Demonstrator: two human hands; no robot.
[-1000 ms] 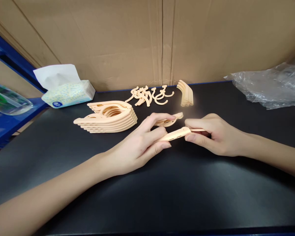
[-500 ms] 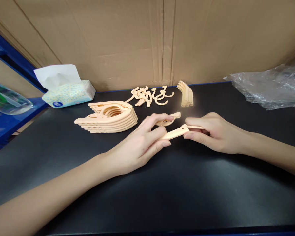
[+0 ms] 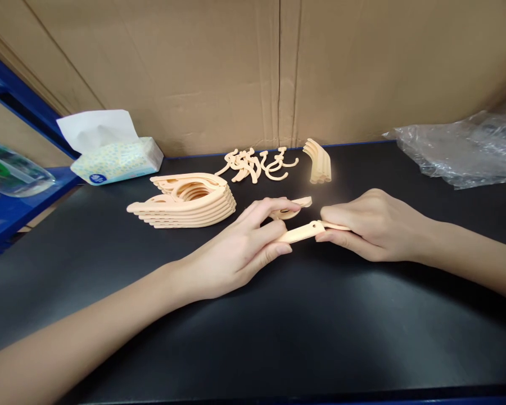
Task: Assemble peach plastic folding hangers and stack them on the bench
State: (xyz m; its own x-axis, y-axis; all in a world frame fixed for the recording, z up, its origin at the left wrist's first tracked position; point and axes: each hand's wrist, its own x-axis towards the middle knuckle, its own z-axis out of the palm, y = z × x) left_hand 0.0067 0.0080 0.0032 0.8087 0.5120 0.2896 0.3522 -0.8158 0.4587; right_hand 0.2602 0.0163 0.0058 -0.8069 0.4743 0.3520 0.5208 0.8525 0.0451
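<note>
My left hand is closed on a peach plastic folding-hanger body, thumb on the near side and fingers over the top. A second arm of that body sticks out beyond my fingers. At the right end, beside a small round hole, my right hand pinches a thin peach hanger piece that meets the body. Most of this piece is hidden in my fingers, and I cannot tell whether it is joined. Both hands are just above the black table.
Left of my hands lies a stack of peach hanger bodies. Behind are several loose hooks and a bundle of curved strips. A tissue pack and a clear bottle are at left, a plastic bag at right, cardboard behind.
My right hand has rolled so that its back and knuckles sit higher, and the end of the hanger body has shifted slightly down. My left hand keeps its hold almost unmoved.
</note>
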